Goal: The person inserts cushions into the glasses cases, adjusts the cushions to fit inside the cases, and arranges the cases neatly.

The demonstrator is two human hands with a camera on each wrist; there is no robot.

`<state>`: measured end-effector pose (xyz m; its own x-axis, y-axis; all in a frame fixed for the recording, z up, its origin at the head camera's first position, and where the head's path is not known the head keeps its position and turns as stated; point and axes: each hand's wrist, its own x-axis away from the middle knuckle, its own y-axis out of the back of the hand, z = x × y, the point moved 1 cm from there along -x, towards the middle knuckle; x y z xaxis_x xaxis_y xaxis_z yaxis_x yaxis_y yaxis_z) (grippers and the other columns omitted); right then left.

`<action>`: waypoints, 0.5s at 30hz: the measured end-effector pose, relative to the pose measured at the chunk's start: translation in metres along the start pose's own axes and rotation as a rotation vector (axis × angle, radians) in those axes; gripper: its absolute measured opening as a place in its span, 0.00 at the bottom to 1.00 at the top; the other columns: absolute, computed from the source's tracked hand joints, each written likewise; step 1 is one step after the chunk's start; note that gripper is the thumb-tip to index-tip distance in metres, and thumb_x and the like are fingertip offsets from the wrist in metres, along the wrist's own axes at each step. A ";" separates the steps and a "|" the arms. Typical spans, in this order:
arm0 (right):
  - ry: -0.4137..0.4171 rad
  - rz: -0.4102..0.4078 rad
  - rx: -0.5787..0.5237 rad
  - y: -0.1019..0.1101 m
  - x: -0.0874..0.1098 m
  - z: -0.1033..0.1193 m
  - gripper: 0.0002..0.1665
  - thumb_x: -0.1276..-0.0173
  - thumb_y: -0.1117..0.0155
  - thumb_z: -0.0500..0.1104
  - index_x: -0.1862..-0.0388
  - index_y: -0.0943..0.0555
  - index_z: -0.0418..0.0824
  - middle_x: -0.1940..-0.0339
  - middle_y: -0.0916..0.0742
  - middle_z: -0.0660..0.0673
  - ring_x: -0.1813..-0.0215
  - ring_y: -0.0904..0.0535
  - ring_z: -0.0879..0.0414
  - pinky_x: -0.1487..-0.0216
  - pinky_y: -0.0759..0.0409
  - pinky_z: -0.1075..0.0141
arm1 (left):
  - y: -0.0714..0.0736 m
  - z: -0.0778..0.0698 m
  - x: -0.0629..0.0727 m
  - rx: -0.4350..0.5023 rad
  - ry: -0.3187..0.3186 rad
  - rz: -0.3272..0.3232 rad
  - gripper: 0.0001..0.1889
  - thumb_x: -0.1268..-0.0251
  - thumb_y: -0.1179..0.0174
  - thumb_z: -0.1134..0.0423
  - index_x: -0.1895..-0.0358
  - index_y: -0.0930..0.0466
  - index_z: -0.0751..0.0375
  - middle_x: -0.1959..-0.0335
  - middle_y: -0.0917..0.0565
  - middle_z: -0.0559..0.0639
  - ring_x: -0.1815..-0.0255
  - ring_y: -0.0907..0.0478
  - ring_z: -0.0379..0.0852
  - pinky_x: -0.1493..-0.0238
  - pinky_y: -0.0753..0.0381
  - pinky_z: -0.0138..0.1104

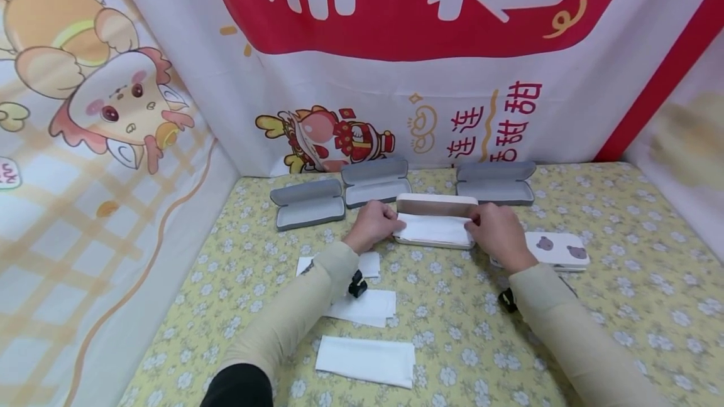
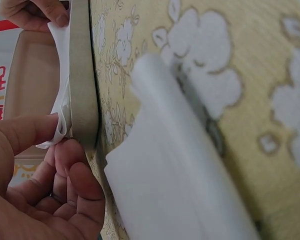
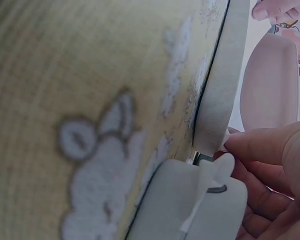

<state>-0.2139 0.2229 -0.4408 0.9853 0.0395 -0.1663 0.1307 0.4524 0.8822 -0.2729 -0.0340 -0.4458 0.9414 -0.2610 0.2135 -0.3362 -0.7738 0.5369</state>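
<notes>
An open glasses case [image 1: 437,207], pale outside and brownish inside, lies lengthwise in front of me with its lid raised at the back. Over its bottom half is a folded white cloth [image 1: 432,228]. My left hand [image 1: 372,225] pinches the cloth's left end. In the left wrist view, the thumb of that hand presses the cloth's folded layers [image 2: 61,120], with fingers curled at the case wall [image 2: 84,80]. At the other end my right hand [image 1: 502,234] pinches the cloth's right corner between thumb and forefinger, close by the case rim [image 3: 220,85].
Grey open glasses cases stand behind, one at left [image 1: 311,212], one beside it [image 1: 376,192] and one at right [image 1: 494,190]. A closed white case with bear faces [image 1: 557,250] lies by my right wrist. Folded white cloths [image 1: 366,360] lie near my left forearm on the flowered tablecloth [image 1: 452,331].
</notes>
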 end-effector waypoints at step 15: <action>0.012 0.026 0.036 0.000 -0.001 0.000 0.09 0.33 0.30 0.37 0.74 0.16 0.39 0.81 0.19 0.46 0.82 0.30 0.53 0.79 0.32 0.59 | 0.004 0.003 -0.002 -0.012 0.063 0.007 0.14 0.35 0.30 0.58 0.78 0.14 0.60 0.81 0.19 0.51 0.84 0.31 0.43 0.77 0.29 0.35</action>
<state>-0.2148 0.2226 -0.4405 0.9871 0.0619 -0.1478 0.1087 0.4192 0.9014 -0.2758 -0.0381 -0.4466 0.9357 -0.2296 0.2677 -0.3436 -0.7648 0.5450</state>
